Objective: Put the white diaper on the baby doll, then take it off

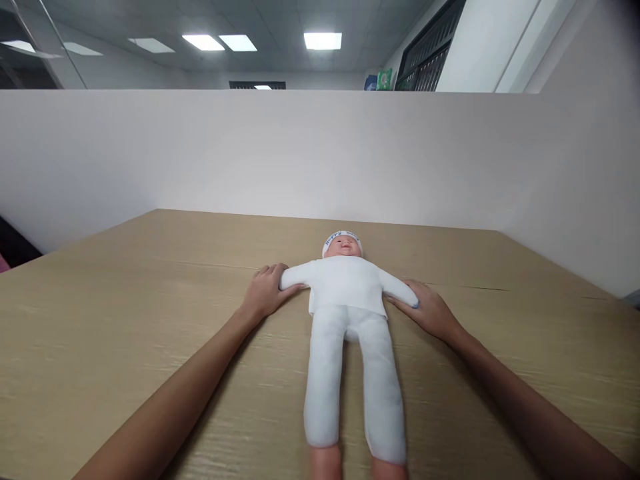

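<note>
A baby doll [347, 287] lies on its back on the tan table, head toward the wall and legs toward me. It wears a white top, white trousers [325, 380] and a white headband [334, 237] with blue lettering. Both its arms are spread out to the sides. My left hand [267, 290] is closed around the end of the sleeve on the left, thumb below it. On the other side, my right hand [427, 308] grips the end of the other sleeve, where a bit of blue shows. The doll's feet run out of view at the bottom.
The tan table [125, 300] has a wood-like surface with a thin dark crack on the right. A white partition [300, 153] rises behind it, and a white wall [590, 167] stands at the right. A dark object [17, 243] shows at the left edge.
</note>
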The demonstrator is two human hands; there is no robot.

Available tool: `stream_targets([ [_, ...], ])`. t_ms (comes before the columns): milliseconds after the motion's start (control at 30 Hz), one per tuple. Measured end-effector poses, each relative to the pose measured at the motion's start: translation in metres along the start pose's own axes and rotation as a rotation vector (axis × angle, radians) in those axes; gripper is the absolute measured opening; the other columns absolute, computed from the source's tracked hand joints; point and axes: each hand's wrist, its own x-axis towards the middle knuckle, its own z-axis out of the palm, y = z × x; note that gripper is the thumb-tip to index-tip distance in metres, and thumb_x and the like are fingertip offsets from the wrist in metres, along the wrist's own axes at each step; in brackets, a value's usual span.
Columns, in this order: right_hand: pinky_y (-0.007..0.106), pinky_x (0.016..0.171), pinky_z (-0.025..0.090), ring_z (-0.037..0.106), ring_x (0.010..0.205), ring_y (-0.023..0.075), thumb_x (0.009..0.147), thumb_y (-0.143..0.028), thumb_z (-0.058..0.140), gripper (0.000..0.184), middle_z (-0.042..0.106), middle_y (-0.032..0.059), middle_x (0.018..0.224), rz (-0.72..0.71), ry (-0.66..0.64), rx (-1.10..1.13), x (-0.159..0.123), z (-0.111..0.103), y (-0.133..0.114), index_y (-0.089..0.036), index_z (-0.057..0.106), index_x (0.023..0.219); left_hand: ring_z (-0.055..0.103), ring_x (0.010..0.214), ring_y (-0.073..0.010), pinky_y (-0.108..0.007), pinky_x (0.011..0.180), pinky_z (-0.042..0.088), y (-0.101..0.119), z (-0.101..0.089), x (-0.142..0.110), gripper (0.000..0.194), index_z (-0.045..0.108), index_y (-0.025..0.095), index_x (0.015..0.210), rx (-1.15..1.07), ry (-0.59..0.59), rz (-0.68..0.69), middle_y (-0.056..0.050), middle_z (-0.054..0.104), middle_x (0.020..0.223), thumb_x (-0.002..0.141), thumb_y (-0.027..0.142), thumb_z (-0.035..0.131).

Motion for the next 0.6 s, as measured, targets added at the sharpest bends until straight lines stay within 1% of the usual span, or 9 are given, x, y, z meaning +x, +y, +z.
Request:
stream_targets([
  [67,0.04,0.087,0.055,0.072,0.105,0.0298,0.101,-0.068,0.06,0.047,0.077,0.0078,0.117,-0.024,0.032,-0.026,0.013,0.005,0.004,-0.025,0.07,0.118,0.066,0.104,-0.0354,-0.046,0.091,0.048,-0.007,0.006,0.01,0.064,0.065,0.022,0.119,0.044,0.028,-0.021,-0.011,0.075,0.11,0.096,0.081,0.064],
  [167,0.041,0.09,0.054,0.071,0.105,0.0302,0.102,-0.07,0.059,0.049,0.077,0.0089,0.116,-0.061,0.095,-0.044,0.033,0.013,0.008,-0.025,0.071,0.119,0.065,0.107,-0.037,-0.047,0.094,0.046,-0.017,0.016,0.026,0.066,0.067,0.022,0.122,0.091,0.069,-0.048,-0.011,0.076,0.113,0.094,0.082,0.067],
  [267,0.042,0.095,0.053,0.07,0.108,0.0303,0.102,-0.071,0.059,0.051,0.077,0.0094,0.119,-0.076,0.133,-0.054,0.05,0.02,0.014,-0.025,0.07,0.121,0.065,0.108,-0.0372,-0.047,0.094,0.045,-0.028,0.024,0.042,0.064,0.068,0.023,0.122,0.09,0.09,-0.058,-0.011,0.075,0.114,0.094,0.08,0.068],
  [367,0.042,0.096,0.052,0.069,0.107,0.0305,0.1,-0.074,0.059,0.054,0.076,0.0097,0.12,-0.068,0.162,-0.073,0.064,0.027,0.021,-0.024,0.071,0.12,0.064,0.111,-0.0372,-0.047,0.095,0.045,-0.036,0.029,0.053,0.059,0.068,0.023,0.124,0.078,0.098,-0.061,-0.012,0.075,0.116,0.096,0.076,0.068],
  [467,0.044,0.096,0.051,0.067,0.107,0.0324,0.098,-0.078,0.058,0.061,0.075,0.012,0.12,-0.029,0.199,-0.096,0.067,0.031,0.03,-0.023,0.071,0.122,0.063,0.116,-0.0374,-0.047,0.097,0.046,-0.042,0.03,0.056,0.053,0.067,0.023,0.128,0.057,0.091,-0.058,-0.012,0.073,0.123,0.099,0.068,0.069],
  [600,0.046,0.1,0.05,0.064,0.112,0.0336,0.099,-0.078,0.055,0.067,0.073,0.0147,0.126,0.01,0.242,-0.104,0.06,0.031,0.044,-0.02,0.069,0.129,0.061,0.121,-0.0356,-0.048,0.101,0.046,-0.048,0.027,0.05,0.05,0.062,0.022,0.134,0.017,0.077,-0.052,-0.011,0.072,0.131,0.1,0.058,0.071],
])
